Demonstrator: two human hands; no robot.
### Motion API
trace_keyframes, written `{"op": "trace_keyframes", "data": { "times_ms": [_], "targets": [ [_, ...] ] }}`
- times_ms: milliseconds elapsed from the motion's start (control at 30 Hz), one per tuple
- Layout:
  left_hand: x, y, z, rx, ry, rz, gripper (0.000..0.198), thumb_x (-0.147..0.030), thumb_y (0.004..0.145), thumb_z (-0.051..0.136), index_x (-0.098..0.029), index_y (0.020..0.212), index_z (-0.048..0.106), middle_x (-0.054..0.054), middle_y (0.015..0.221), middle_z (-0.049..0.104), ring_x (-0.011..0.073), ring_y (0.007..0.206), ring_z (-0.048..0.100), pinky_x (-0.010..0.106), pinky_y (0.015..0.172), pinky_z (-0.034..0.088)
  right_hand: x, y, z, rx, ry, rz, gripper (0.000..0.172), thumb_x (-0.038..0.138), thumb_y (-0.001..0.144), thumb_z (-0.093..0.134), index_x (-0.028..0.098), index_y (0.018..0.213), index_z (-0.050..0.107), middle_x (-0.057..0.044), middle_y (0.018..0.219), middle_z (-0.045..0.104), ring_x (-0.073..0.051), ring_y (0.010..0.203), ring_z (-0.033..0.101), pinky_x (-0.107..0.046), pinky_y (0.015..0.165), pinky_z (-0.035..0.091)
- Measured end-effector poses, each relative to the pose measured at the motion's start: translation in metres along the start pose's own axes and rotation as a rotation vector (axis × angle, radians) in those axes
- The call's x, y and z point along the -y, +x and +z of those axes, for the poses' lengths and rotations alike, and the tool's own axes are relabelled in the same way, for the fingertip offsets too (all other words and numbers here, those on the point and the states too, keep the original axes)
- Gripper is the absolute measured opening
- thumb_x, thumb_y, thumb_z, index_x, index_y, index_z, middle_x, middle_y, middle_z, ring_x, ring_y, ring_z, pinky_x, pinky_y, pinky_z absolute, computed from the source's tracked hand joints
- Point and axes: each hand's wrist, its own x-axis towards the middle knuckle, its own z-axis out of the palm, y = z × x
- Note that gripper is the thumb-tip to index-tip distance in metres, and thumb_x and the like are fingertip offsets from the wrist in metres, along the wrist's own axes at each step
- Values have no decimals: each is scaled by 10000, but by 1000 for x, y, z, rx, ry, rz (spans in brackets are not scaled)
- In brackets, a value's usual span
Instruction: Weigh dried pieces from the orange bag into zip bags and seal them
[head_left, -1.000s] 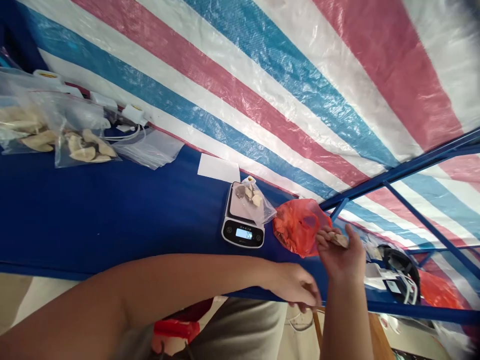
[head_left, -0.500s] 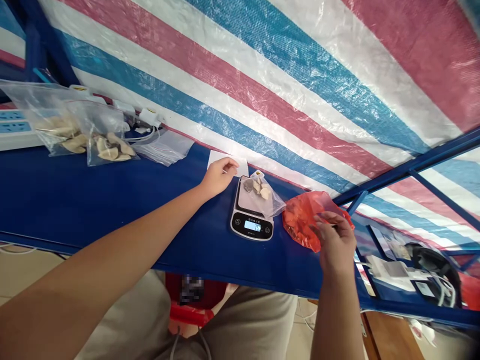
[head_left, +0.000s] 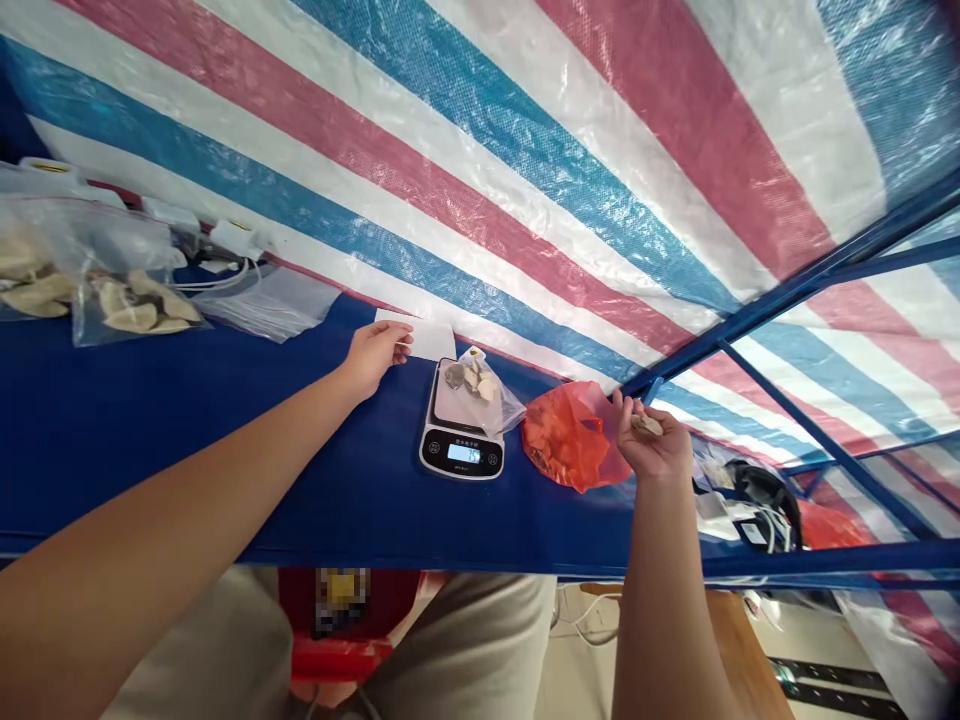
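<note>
My right hand (head_left: 656, 440) is turned palm up beside the red plastic bag (head_left: 566, 435), its fingers curled around a pale dried slice (head_left: 646, 426). My left hand (head_left: 379, 356) is closed at the edge of a sheet of white paper (head_left: 424, 338); a thin white bit shows at its fingertips, too small to name. Between the hands stands a digital kitchen scale (head_left: 463, 455) with a lit display. On its plate lies a clear zip bag (head_left: 499, 408) with several pale slices and a darker piece inside, its open end hanging over the right side.
At the left lie filled clear zip bags (head_left: 139, 300) of slices and a stack of flat zip bags (head_left: 274, 300). White plugs and cables (head_left: 232, 240) run behind them. A striped tarp (head_left: 480, 200) backs the blue table (head_left: 337, 500). A blue metal frame (head_left: 787, 280) rises at the right.
My right hand has lifted off the red bag and turned palm up, now showing a pale slice. The view has swung to the right. The scale and its zip bag stay put.
</note>
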Motion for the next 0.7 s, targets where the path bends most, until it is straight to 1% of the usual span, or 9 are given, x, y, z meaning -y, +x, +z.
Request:
{"op": "trace_keyframes", "data": {
  "times_ms": [100, 267, 333, 400, 467, 500, 600, 633, 700],
  "targets": [
    [-2, 0, -1, -8, -32, -34, 158, -216, 684, 718, -141, 821, 694, 23, 735, 651, 99, 591, 593, 227, 567, 470, 5, -7, -2, 46, 56, 54, 428, 30, 718, 538, 136, 1130, 574, -182, 1214, 682, -236, 1059, 759, -213, 639, 668],
    [-3, -2, 0, 7, -13, -55, 145, -200, 679, 714, -136, 807, 691, 26, 726, 651, 98, 573, 580, 226, 543, 457, 10, -14, 2, 162, 196, 138, 556, 116, 771, 494, 110, 1326, 510, -235, 1352, 603, -188, 1010, 760, -222, 601, 655],
    [-3, -2, 1, 17, -4, -52, 145, -198, 676, 719, -135, 803, 693, 32, 730, 657, 102, 578, 584, 226, 539, 452, 10, -14, 5, 178, 221, 123, 498, 151, 805, 453, 129, 1297, 523, -201, 1261, 649, -181, 974, 756, -261, 614, 664],
    [-3, -2, 1, 13, -15, -51, 148, -202, 679, 718, -133, 808, 697, 35, 736, 660, 102, 579, 583, 226, 540, 451, 8, -13, 7, 115, 212, 66, 331, 180, 859, 411, 180, 1155, 557, -108, 1012, 685, -163, 856, 744, -281, 607, 661],
    [-3, -1, 0, 2, -37, -57, 151, -209, 688, 709, -129, 816, 701, 33, 739, 657, 99, 575, 580, 229, 546, 456, 4, -11, 9, 35, 209, 15, 169, 235, 920, 380, 222, 986, 534, -24, 801, 609, -138, 711, 695, -272, 577, 643],
    [-2, -1, 0, -2, -47, -63, 154, -212, 690, 706, -127, 818, 702, 31, 741, 655, 98, 574, 580, 230, 550, 459, 3, -11, 9, 16, 206, -5, 134, 281, 943, 383, 235, 925, 507, -1, 756, 569, -128, 664, 666, -261, 560, 631],
    [-2, 0, 0, -3, -66, -75, 174, -217, 684, 707, -120, 829, 709, 29, 749, 653, 96, 578, 581, 234, 563, 469, -2, -12, 12, 25, 182, -56, 185, 405, 940, 495, 252, 846, 450, 24, 746, 533, -115, 638, 630, -239, 543, 616],
    [-2, 1, 0, -2, -68, -76, 181, -219, 682, 709, -119, 833, 712, 31, 753, 654, 96, 582, 584, 233, 566, 472, -3, -14, 14, 29, 183, -69, 184, 387, 925, 539, 253, 841, 445, 32, 745, 529, -108, 635, 622, -234, 553, 620],
    [-2, 1, -1, 0, -64, -76, 187, -224, 685, 709, -117, 837, 719, 33, 758, 656, 99, 589, 591, 232, 569, 476, -5, -17, 19, 28, 201, -75, 133, 262, 906, 576, 249, 851, 455, 45, 741, 534, -94, 637, 617, -225, 592, 634]
  ]
}}
